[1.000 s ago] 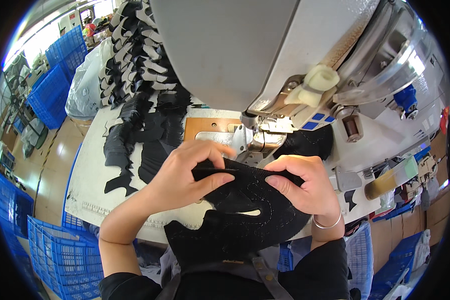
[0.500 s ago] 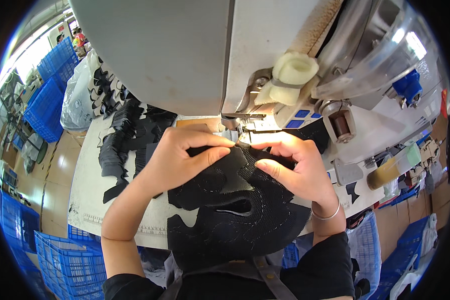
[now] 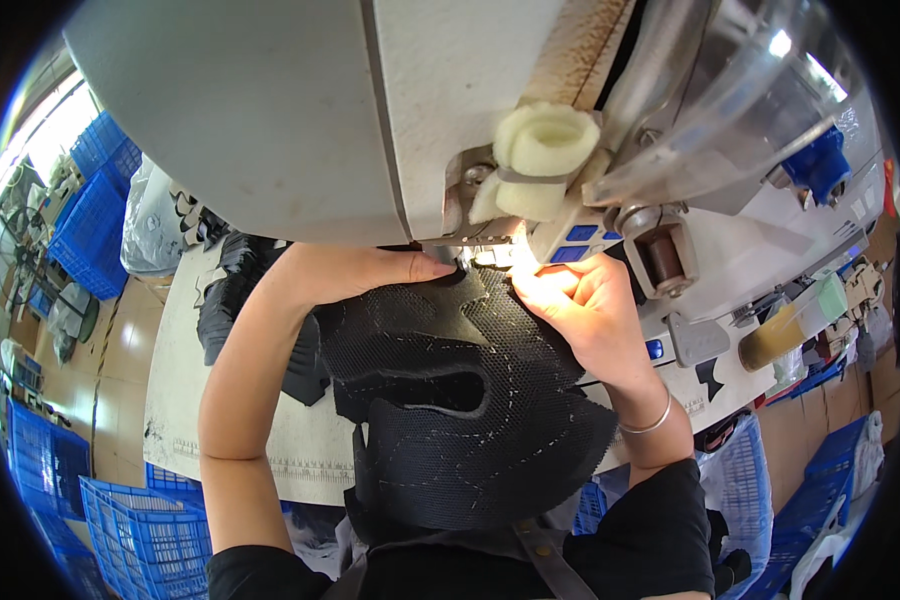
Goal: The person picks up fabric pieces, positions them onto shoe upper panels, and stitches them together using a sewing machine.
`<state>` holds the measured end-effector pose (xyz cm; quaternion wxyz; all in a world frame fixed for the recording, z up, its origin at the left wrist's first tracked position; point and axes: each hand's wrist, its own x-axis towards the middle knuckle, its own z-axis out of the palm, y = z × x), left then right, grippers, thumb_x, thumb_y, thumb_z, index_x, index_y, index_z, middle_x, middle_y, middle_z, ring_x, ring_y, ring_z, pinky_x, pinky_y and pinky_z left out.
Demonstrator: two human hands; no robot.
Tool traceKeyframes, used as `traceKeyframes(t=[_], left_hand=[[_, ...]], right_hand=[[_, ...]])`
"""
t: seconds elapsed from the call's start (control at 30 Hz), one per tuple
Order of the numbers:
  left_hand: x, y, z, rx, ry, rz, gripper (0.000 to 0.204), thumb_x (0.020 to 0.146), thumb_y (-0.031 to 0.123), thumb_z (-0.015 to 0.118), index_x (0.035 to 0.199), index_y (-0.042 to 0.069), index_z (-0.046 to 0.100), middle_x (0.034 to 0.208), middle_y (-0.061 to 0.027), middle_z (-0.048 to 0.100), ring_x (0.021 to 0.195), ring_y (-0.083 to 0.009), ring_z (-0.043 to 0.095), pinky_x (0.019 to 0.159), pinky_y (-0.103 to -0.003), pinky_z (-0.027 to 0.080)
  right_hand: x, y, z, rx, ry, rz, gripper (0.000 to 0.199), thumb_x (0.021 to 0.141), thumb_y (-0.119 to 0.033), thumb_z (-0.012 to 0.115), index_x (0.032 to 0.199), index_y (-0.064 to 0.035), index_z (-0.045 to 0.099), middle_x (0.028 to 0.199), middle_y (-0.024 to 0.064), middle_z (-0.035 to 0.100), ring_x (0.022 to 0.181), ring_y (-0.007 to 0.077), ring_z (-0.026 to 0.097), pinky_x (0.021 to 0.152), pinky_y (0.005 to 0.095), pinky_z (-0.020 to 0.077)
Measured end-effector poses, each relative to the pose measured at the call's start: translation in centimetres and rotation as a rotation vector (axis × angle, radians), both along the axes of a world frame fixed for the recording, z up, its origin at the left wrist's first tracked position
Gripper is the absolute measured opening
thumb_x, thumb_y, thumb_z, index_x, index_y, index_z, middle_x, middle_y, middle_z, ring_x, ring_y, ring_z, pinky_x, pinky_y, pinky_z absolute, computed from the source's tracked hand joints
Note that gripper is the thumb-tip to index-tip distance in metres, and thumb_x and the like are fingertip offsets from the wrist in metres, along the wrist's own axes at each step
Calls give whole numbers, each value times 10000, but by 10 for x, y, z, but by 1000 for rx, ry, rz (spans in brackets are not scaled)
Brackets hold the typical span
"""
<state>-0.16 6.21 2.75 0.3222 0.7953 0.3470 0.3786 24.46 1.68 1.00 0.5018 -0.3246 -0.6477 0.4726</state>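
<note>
My left hand (image 3: 345,272) and right hand (image 3: 580,305) press the black mesh shoe upper (image 3: 460,400) flat, fingers now closer under the sewing machine (image 3: 300,120).

Pale cream tabletop (image 3: 185,400) with a printed ruler strip along its near edge; tan smooth floor (image 3: 120,370) shows to its left. Blue plastic lattice crates stand stacked at lower left (image 3: 130,525), upper left (image 3: 95,205) and lower right (image 3: 740,480). Bright daylight enters from a window (image 3: 45,135) at far upper left; brown cardboard boxes (image 3: 820,420) sit at the right edge.
</note>
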Motion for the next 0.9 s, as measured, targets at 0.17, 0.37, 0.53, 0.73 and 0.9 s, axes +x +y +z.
traceKeyframes(t=[0.17,0.37,0.53,0.73,0.9], left_hand=[[-11,18,-1,-116,155,-52,337,788,246,810,1050,54,718,937,-51,729,836,-141,655,768,-289,521],[4,-14,-3,325,173,236,339,790,234,801,1055,42,709,936,-82,718,838,-214,659,755,-317,515],[-11,-46,-22,720,301,59,456,721,287,766,1122,82,694,1114,-96,681,1101,-321,611,1045,-475,362],[7,-67,-24,1035,431,265,224,785,48,649,999,65,712,1059,-84,719,1002,-261,692,1037,-455,422],[4,-66,-18,1086,490,247,234,758,134,677,982,81,720,1046,-58,720,983,-236,694,980,-411,466]], right_hand=[[-6,-1,-5,67,-70,-66,119,909,-33,633,884,75,677,708,-36,626,648,-1,498,569,173,380],[-5,0,-5,76,-172,-116,116,909,-32,649,897,78,681,698,-47,617,625,-7,483,545,172,363],[-1,5,-5,63,-155,-121,118,907,-38,654,886,75,680,681,-52,611,617,-7,483,539,171,358],[5,-4,-1,-72,-231,-1,187,887,28,655,1067,74,633,846,9,637,748,20,550,633,176,443],[4,-6,0,-74,-210,4,194,889,32,654,1077,72,632,808,-11,609,724,12,534,631,164,430]])
